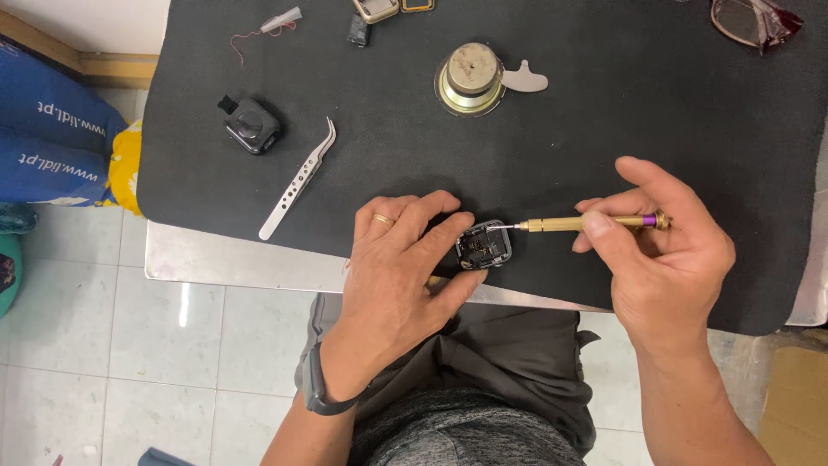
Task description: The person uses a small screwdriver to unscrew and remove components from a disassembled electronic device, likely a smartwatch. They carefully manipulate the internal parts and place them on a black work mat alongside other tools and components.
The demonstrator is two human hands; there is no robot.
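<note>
Watch case [484, 244] between fingers [448, 226]; screwdriver [586, 223] touching

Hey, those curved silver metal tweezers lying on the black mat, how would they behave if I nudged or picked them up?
The curved silver metal tweezers look thin and perforated, so probably light and stiff, with some spring between the arms. Lying flat on the black mat, they would likely slide or pivot rather than roll. The fine bent tip could snag or bend if pushed against something.

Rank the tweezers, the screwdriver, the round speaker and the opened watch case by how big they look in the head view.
1. Tweezers, longest.
2. Screwdriver, partly covered by the right hand, so its full length is unsure.
3. Round speaker.
4. Opened watch case, held by the left hand, looks smallest.
</note>
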